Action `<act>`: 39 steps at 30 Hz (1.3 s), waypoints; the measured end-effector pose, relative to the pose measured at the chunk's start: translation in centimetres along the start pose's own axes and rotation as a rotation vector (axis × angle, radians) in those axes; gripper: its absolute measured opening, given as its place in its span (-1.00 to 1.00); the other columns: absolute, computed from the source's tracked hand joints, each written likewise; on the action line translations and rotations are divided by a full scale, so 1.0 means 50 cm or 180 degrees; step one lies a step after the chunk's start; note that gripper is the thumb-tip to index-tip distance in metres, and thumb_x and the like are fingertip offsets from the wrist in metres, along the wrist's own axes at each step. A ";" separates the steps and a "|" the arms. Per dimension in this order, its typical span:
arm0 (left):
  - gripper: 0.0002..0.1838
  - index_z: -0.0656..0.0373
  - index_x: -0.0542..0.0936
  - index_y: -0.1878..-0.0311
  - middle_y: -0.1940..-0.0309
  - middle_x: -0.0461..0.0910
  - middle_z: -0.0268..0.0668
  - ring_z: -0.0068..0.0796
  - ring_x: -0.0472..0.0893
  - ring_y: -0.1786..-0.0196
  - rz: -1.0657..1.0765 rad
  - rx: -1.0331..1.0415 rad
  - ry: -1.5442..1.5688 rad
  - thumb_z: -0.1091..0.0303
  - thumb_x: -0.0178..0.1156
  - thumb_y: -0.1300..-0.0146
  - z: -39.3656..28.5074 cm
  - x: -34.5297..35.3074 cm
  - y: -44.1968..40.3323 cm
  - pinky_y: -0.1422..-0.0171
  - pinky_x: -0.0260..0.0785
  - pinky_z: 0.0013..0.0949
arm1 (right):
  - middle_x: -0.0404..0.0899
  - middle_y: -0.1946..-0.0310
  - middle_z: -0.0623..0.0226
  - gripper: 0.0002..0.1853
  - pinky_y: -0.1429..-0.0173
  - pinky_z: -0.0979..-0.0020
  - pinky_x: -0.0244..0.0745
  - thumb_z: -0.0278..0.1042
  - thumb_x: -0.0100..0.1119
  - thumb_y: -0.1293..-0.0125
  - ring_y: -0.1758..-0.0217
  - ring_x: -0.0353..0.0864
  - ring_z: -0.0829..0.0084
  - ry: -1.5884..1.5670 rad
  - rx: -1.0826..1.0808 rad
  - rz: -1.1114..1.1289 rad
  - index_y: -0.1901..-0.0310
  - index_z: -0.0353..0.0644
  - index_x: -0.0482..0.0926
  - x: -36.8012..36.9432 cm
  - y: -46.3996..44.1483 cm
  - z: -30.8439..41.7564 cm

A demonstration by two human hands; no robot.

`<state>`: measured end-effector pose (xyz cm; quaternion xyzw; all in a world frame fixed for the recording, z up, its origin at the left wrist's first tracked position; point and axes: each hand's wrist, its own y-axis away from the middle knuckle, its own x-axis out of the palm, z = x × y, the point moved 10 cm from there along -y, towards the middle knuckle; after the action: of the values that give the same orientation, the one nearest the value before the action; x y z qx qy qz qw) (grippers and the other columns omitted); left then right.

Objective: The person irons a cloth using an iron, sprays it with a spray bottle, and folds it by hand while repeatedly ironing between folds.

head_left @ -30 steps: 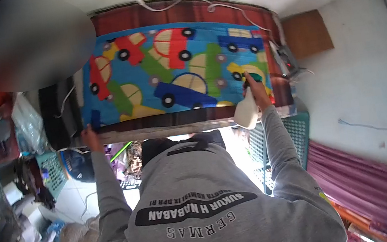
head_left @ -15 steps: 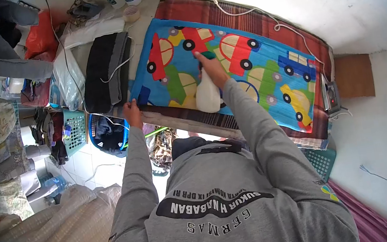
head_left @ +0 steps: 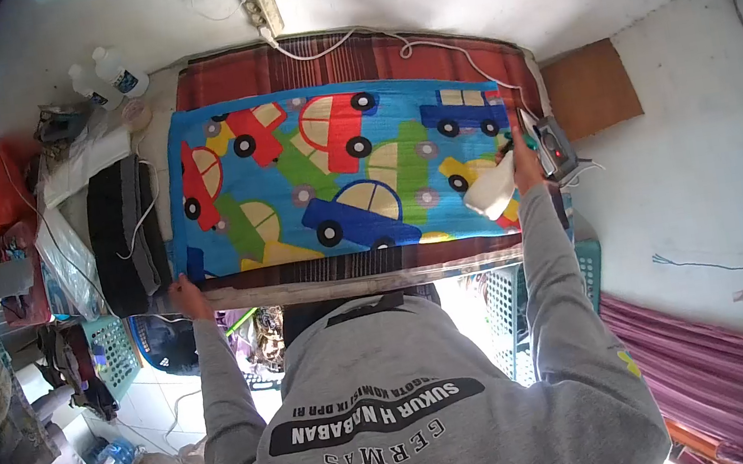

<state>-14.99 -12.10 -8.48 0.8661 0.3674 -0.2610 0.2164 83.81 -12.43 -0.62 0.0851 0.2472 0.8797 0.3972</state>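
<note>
A blue cloth printed with colourful cars (head_left: 407, 212) lies flat on the padded table. At its right end, my right hand (head_left: 525, 163) is closed around a white spray bottle (head_left: 490, 188) with a green head, tilted over the cloth. Close beside that hand stands an iron (head_left: 555, 147) with a small red light. My left hand (head_left: 193, 298) is at the cloth's front left corner, its fingers closed on the edge there. The bottle partly covers a yellow printed car.
Dark folded fabric (head_left: 124, 235) lies left of the cloth. Two white bottles (head_left: 120, 73) and a tape roll (head_left: 137, 115) are behind it. A power strip (head_left: 259, 4) on the wall feeds a white cord along the table's back. Green baskets (head_left: 504, 308) stand below.
My right hand has carried the spray bottle from the middle of the cloth to its right end, near the iron. My left hand stays at the front left corner. The view has turned.
</note>
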 end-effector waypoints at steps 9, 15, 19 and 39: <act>-0.35 0.29 0.44 -0.44 -0.44 0.47 0.08 0.17 0.43 -0.50 -0.0863 0.1958 -0.0770 0.15 0.35 -0.41 -0.333 0.088 0.323 -0.55 0.24 0.22 | 0.63 0.53 0.30 -0.34 0.44 0.25 0.58 0.45 0.42 -0.34 0.53 0.65 0.36 0.0943 0.0288 0.1757 0.31 -0.14 0.70 0.562 0.078 -0.012; -0.24 0.19 0.28 -0.68 -0.67 0.26 0.02 0.16 0.13 -0.75 -0.0442 0.1933 -0.1848 0.07 0.17 -0.52 -0.372 0.221 0.410 -0.76 -0.12 0.37 | 0.67 0.46 0.31 -0.36 0.36 0.28 0.61 0.42 0.39 -0.40 0.49 0.68 0.41 0.1249 0.0430 0.3025 0.21 -0.17 0.70 0.984 0.283 -0.091; -0.23 0.17 0.25 -0.71 -0.69 0.22 0.01 0.16 0.10 -0.76 -0.0352 0.1826 -0.1960 0.09 0.12 -0.52 -0.373 0.228 0.408 -0.79 -0.18 0.34 | 0.72 0.43 0.27 -0.36 0.29 0.25 0.64 0.40 0.35 -0.43 0.42 0.74 0.37 0.1599 -0.0284 0.3362 0.12 -0.18 0.75 1.141 0.350 -0.058; -0.28 0.13 0.28 -0.70 -0.66 0.27 0.05 0.22 0.21 -0.69 -0.0518 0.2316 -0.2061 0.10 0.06 -0.55 -0.341 0.252 0.400 -0.72 -0.05 0.37 | 0.67 -0.14 -0.10 -0.30 -0.43 -0.10 0.44 0.15 0.47 -0.33 -0.30 0.60 -0.10 0.3024 -0.4070 -0.0322 -0.24 -0.32 0.61 0.462 0.104 0.328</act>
<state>12.47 -8.55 0.60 0.7284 0.2328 -0.6441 -0.0181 70.61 7.82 15.08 -0.5545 -0.1590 0.7741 0.2606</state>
